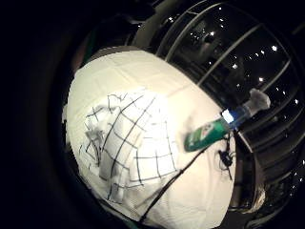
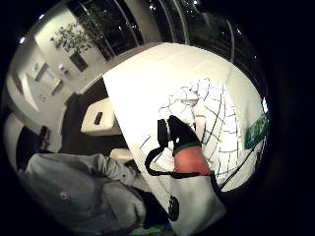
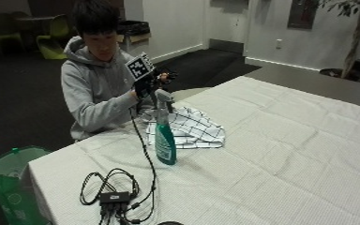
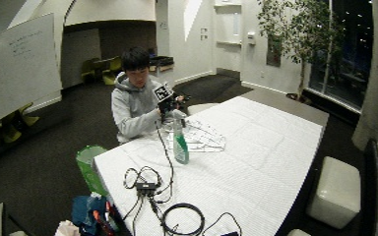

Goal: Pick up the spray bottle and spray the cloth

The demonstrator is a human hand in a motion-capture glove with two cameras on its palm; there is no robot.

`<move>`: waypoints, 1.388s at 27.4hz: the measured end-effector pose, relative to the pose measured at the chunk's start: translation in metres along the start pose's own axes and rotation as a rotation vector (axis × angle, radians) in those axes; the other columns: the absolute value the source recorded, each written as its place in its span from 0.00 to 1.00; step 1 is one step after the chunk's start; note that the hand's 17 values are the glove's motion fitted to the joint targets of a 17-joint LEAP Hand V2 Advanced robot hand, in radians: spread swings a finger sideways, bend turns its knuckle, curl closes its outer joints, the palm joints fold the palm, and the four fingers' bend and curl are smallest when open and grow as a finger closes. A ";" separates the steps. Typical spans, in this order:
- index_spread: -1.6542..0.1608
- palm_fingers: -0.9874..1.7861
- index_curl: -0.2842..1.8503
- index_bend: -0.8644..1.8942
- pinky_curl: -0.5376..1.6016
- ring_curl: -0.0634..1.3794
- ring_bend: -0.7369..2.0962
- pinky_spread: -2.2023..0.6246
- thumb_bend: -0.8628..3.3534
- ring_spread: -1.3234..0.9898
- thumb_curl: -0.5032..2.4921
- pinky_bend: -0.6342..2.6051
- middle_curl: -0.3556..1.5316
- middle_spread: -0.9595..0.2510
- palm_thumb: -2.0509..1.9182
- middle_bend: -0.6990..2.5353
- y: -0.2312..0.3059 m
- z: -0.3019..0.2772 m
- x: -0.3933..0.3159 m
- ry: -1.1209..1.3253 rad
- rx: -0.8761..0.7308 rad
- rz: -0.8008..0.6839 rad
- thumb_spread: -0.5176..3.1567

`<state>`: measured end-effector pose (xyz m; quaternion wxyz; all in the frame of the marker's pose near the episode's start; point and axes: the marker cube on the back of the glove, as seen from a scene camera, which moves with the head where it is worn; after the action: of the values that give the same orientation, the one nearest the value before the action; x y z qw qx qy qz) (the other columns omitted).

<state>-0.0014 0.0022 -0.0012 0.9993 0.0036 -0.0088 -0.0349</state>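
A spray bottle [image 3: 165,140] with green liquid and a white trigger head stands upright on the white table [image 3: 280,154], near the person's side. Just behind it lies a crumpled white cloth [image 3: 192,129] with a black grid. My gloved right hand [image 3: 146,85] is raised in front of the person's chest, above and behind the bottle, touching neither bottle nor cloth and holding nothing. The palm views look down on the cloth [image 1: 128,143] and the bottle [image 1: 209,133] beside it, with the cloth [image 2: 206,113] and bottle [image 2: 256,132] in both. The other hand is close to my gloved one.
A black box with tangled cables [image 3: 114,197] lies on the table's near corner, and one cable runs up to the hand. A green bag [image 3: 11,178] stands on the floor by that corner. A white stool [image 4: 333,191] sits past the far side.
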 end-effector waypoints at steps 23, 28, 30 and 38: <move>0.73 0.47 0.23 0.35 0.37 0.16 0.36 0.87 0.23 0.60 0.26 0.32 0.31 0.78 0.67 0.28 0.036 -0.027 0.009 -0.051 0.372 0.148 0.40; 0.73 0.45 0.22 0.34 0.38 0.18 0.37 0.87 0.22 0.60 0.27 0.33 0.32 0.78 0.67 0.29 0.059 -0.029 0.038 -0.087 0.467 0.275 0.40; 0.74 0.45 0.22 0.34 0.38 0.19 0.37 0.87 0.22 0.60 0.27 0.33 0.32 0.78 0.67 0.29 0.069 -0.027 0.048 -0.111 0.491 0.327 0.40; 0.76 0.42 0.21 0.34 0.40 0.21 0.40 0.87 0.21 0.60 0.28 0.35 0.34 0.81 0.68 0.29 0.087 -0.010 0.092 -0.224 0.539 0.575 0.41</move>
<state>0.0963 0.0823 -0.0087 0.9245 0.2587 -0.1272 0.2494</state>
